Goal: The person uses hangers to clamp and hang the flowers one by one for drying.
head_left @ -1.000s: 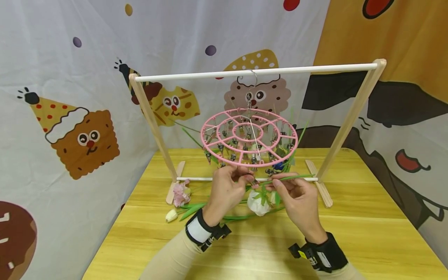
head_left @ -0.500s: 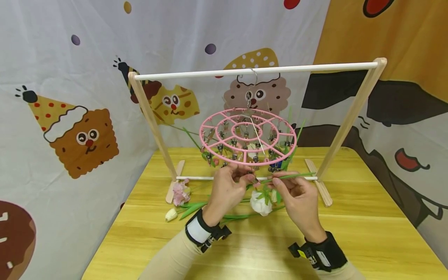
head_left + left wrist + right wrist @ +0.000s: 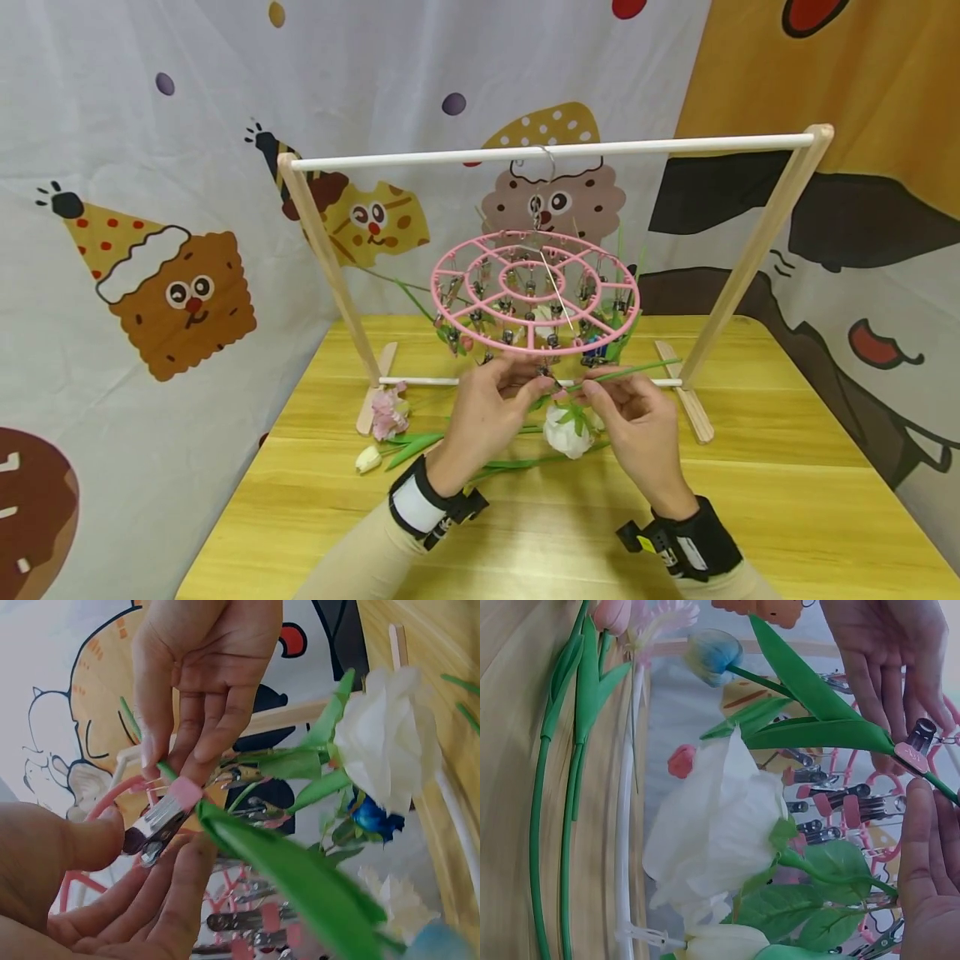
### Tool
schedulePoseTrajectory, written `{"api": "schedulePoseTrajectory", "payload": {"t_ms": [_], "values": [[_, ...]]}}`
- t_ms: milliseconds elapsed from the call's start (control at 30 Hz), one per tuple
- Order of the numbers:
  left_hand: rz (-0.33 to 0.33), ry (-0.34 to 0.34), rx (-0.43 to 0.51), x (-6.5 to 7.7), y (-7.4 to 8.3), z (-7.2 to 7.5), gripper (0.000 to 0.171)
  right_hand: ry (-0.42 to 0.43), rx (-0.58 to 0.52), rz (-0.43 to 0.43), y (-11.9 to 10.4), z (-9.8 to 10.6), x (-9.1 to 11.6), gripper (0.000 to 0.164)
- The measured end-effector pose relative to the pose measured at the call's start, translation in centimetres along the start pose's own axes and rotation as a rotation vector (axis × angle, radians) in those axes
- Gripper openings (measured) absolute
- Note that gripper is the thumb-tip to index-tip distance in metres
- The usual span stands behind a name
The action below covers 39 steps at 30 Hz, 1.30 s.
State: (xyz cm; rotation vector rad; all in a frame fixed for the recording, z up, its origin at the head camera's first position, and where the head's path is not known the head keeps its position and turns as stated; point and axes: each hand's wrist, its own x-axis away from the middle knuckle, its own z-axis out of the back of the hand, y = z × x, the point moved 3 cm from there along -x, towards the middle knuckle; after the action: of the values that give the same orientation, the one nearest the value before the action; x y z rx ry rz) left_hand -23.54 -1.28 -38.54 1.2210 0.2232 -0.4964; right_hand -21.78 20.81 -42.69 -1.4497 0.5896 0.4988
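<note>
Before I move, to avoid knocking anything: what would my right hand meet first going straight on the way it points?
Probably the pink-tipped clip pinched in the left hand, just ahead of the right hand; the gap, if any, is hard to judge.

Through the head camera I look forward and down, from farthest back, over the left hand [image 3: 483, 417] and right hand [image 3: 639, 429] to the pink clip hanger [image 3: 531, 323] and wooden rack [image 3: 420, 159]. My left-wrist view sits close in, turned sideways with the tabletop [image 3: 459, 649] at its right edge, facing the right hand. My right-wrist view, also near, tips the opposite way, facing the left hand. Both wrist views share the pink-padded metal clip [image 3: 169, 814].
</note>
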Motion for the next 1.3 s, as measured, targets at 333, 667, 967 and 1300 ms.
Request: {"api": "schedulePoseTrajectory", "payload": {"t_ms": [333, 667, 967, 1300], "values": [[-0.122, -0.053, -0.108, 2.2, 0.1, 1.8, 0.03, 0.023, -0.042, 0.054, 0.5, 0.9, -0.3, 0.024], [-0.131, -0.08, -0.208, 3.6, -1.2, 3.5, 0.015, 0.058, 0.025, -0.007, 0.4, 1.7, -0.6, 0.015], [-0.094, -0.116, -0.248, 4.5, -3.8, 5.0, 0.015, 0.083, 0.05, -0.036, 1.0, 2.9, -1.3, 0.011], [-0.031, -0.199, -0.447, 5.2, -7.1, 5.0, 0.01, 0.125, -0.007, -0.069, 1.6, 4.1, -2.0, 0.014]]}}
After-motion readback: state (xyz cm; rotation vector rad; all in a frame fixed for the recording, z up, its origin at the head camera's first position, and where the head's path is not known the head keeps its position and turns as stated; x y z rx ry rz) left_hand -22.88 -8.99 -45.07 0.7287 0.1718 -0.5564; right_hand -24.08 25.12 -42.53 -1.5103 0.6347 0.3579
